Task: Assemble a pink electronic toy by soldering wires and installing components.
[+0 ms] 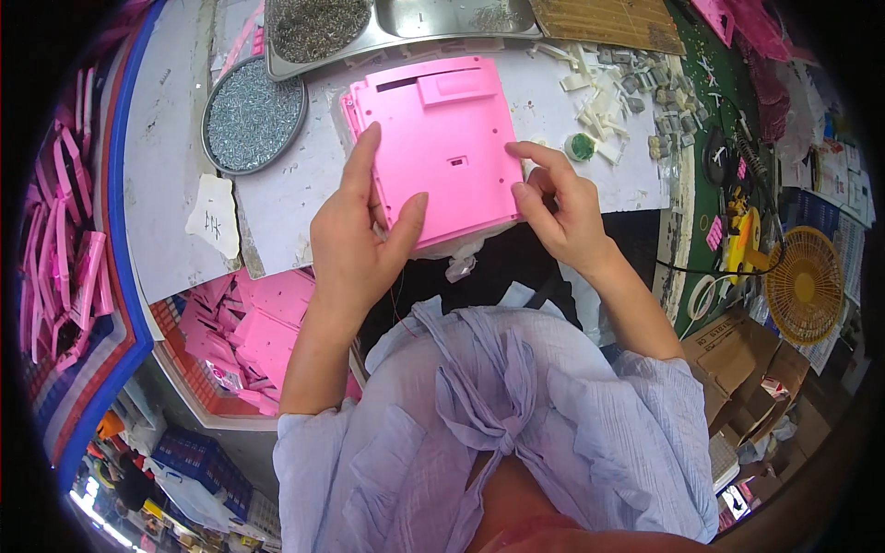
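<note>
A square pink plastic housing [447,129] with screw holes, a small central slot and a raised block along its far edge lies near the table's front edge. My left hand [355,235] grips its left side, thumb across the face. At the right edge my right hand [564,205] is closed, its thumb and index finger on the rim. Crumpled clear plastic [463,258] shows under the near edge. What lies beneath the housing is hidden.
Left of the housing stands a round dish [253,115] of small screws, with a metal tray [406,28] of metal bits behind. White plastic pieces [599,111] and a green-topped tub [580,146] lie right. A crate [194,359] holds pink parts; a yellow fan [809,286] stands right.
</note>
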### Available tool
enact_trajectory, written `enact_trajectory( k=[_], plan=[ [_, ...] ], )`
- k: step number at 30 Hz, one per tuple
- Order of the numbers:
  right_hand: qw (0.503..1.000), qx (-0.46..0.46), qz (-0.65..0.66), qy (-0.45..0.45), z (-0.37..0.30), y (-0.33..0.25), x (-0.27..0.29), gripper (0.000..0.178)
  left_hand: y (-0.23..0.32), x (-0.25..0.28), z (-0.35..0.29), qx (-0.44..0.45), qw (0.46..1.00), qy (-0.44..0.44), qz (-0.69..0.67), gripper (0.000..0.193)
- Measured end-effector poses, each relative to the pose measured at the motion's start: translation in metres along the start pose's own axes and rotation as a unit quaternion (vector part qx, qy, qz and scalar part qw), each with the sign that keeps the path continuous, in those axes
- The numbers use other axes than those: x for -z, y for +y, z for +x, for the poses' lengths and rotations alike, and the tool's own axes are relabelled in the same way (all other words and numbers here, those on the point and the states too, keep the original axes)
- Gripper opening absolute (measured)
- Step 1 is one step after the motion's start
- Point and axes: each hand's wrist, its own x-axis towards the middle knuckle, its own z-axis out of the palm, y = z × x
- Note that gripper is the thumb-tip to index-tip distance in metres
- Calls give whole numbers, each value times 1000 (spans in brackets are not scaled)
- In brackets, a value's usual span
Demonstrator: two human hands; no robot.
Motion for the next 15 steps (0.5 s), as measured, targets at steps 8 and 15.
enact_trajectory(
  k=[8,15],
  plan=[
    [988,89,-112,-58,15,4,4,43,2,0,-7,39,999,1,-1,76],
    [953,74,-252,-153,24,-19,17,50,-6,-6,-30,57,998,31,26,62]
  ],
)
